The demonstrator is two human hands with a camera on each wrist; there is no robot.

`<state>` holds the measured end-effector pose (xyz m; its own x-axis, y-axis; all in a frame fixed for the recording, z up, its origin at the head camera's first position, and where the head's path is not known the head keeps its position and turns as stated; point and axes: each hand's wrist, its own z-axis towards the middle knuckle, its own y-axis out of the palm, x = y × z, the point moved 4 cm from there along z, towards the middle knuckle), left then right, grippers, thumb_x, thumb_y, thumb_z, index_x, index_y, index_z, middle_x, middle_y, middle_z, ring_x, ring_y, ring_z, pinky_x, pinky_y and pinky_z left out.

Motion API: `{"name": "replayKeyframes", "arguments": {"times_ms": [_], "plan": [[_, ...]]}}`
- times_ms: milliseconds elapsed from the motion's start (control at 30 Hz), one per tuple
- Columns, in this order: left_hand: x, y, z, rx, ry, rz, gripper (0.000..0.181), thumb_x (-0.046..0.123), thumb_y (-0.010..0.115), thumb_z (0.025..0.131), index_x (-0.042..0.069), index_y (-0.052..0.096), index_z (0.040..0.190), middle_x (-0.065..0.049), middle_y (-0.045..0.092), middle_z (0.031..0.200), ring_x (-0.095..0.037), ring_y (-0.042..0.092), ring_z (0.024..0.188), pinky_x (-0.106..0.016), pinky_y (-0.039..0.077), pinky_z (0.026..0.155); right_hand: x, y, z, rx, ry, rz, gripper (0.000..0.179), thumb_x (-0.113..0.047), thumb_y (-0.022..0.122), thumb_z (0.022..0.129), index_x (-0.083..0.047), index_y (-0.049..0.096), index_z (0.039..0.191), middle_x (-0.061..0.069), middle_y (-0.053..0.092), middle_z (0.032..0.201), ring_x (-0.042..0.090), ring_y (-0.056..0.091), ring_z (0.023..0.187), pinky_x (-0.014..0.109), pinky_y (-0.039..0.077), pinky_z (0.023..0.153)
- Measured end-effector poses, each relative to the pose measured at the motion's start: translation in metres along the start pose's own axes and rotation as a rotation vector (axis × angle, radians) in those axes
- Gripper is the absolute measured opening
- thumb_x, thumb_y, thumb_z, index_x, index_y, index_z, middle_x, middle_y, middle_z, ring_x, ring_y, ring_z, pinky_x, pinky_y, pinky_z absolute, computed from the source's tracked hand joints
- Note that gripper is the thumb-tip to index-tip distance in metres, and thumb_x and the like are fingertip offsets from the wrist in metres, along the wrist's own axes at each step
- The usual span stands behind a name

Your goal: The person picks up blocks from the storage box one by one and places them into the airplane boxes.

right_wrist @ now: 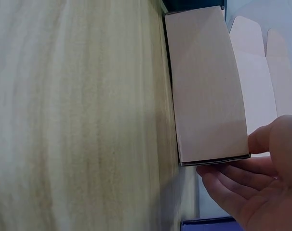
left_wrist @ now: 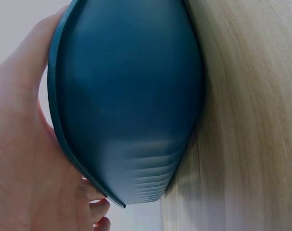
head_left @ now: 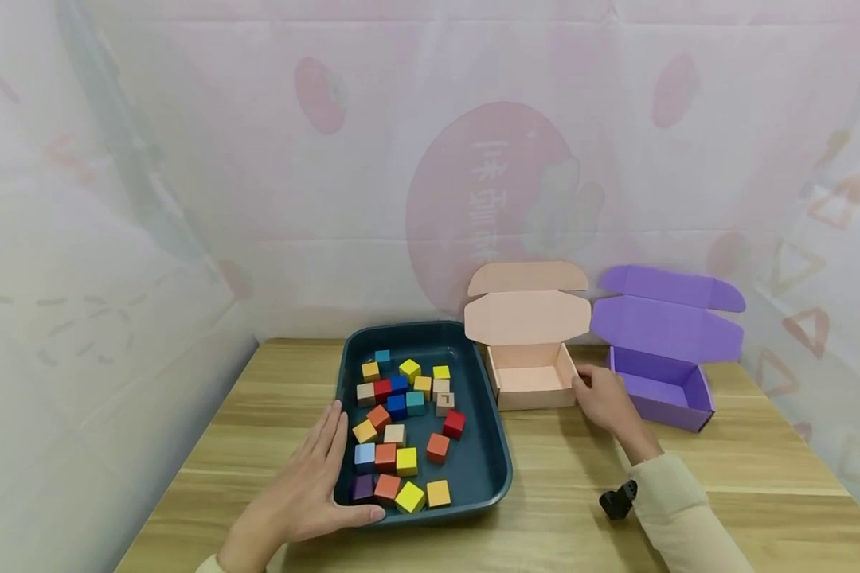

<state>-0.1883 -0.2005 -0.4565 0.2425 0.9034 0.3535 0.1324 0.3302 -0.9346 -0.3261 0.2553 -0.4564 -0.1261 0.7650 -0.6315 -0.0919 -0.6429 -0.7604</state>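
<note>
A dark teal tray (head_left: pixel 473 446) holds several coloured wooden cubes, among them a red cube (head_left: pixel 454 424) and a purple cube (head_left: pixel 362 488). My left hand (head_left: pixel 304 477) rests along its near left corner, fingers straight by the left rim and thumb on the front rim. In the left wrist view the tray's outer wall (left_wrist: pixel 126 86) fills the middle. At the right wall of an open peach cardboard box (head_left: pixel 537 399), my right hand (head_left: pixel 605 400) pinches the edge. The right wrist view shows the thumb (right_wrist: pixel 260 139) over that wall and the other fingers outside it.
Close to the right of my right hand stands an open purple box (head_left: pixel 662 412), its lid raised. A small black device (head_left: pixel 619 500) is by the right sleeve (head_left: pixel 677 493). Patterned white cloth (head_left: pixel 373 183) hangs behind the wooden table (head_left: pixel 236 446).
</note>
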Motion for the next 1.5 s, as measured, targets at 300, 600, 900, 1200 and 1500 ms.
{"name": "replayKeyframes", "arguments": {"times_ms": [300, 600, 900, 1200, 1500], "plan": [[0.0, 0.0, 0.001, -0.005, -0.003, -0.002, 0.139, 0.089, 0.065, 0.075, 0.0, 0.013, 0.169, -0.02, 0.002, 0.179, -0.046, 0.014, 0.163, -0.071, 0.024, 0.126, -0.001, -0.003, -0.013, -0.006, -0.023, -0.035, 0.036, -0.014, 0.049, 0.106, 0.001, 0.072, 0.131, 0.01, 0.076, 0.088, 0.015, 0.06, 0.073, 0.03, 0.047, 0.068], [0.0, 0.0, 0.001, -0.008, -0.006, 0.001, 0.139, 0.09, 0.065, 0.075, 0.0, 0.013, 0.169, -0.02, 0.002, 0.179, -0.047, 0.015, 0.163, -0.071, 0.023, 0.127, 0.0, -0.008, -0.025, -0.042, -0.04, -0.048, 0.027, -0.012, 0.05, 0.106, -0.001, 0.075, 0.109, 0.001, 0.062, 0.072, 0.014, 0.052, 0.065, 0.027, 0.042, 0.061], [0.001, -0.002, 0.0, -0.007, -0.011, 0.006, 0.139, 0.089, 0.064, 0.076, 0.0, 0.012, 0.169, -0.02, 0.0, 0.179, -0.047, 0.013, 0.163, -0.071, 0.022, 0.127, -0.006, -0.011, -0.042, -0.053, -0.05, -0.063, 0.022, -0.013, 0.053, 0.106, -0.006, 0.073, 0.097, -0.002, 0.057, 0.068, 0.014, 0.049, 0.062, 0.027, 0.04, 0.06], [0.0, -0.002, 0.001, 0.002, -0.006, 0.014, 0.14, 0.091, 0.064, 0.075, 0.0, 0.013, 0.169, -0.02, 0.002, 0.179, -0.046, 0.015, 0.163, -0.071, 0.024, 0.127, -0.004, -0.013, -0.061, -0.081, -0.039, -0.058, 0.02, -0.014, 0.053, 0.107, -0.007, 0.071, 0.1, -0.002, 0.054, 0.069, 0.013, 0.046, 0.063, 0.027, 0.038, 0.059], [0.001, -0.002, 0.0, -0.007, -0.007, 0.002, 0.139, 0.09, 0.065, 0.075, 0.0, 0.013, 0.169, -0.02, 0.001, 0.179, -0.047, 0.013, 0.163, -0.072, 0.022, 0.127, -0.004, -0.015, -0.07, -0.104, -0.043, -0.049, 0.02, -0.015, 0.055, 0.108, -0.006, 0.073, 0.105, -0.002, 0.053, 0.069, 0.011, 0.045, 0.061, 0.025, 0.038, 0.056]]}}
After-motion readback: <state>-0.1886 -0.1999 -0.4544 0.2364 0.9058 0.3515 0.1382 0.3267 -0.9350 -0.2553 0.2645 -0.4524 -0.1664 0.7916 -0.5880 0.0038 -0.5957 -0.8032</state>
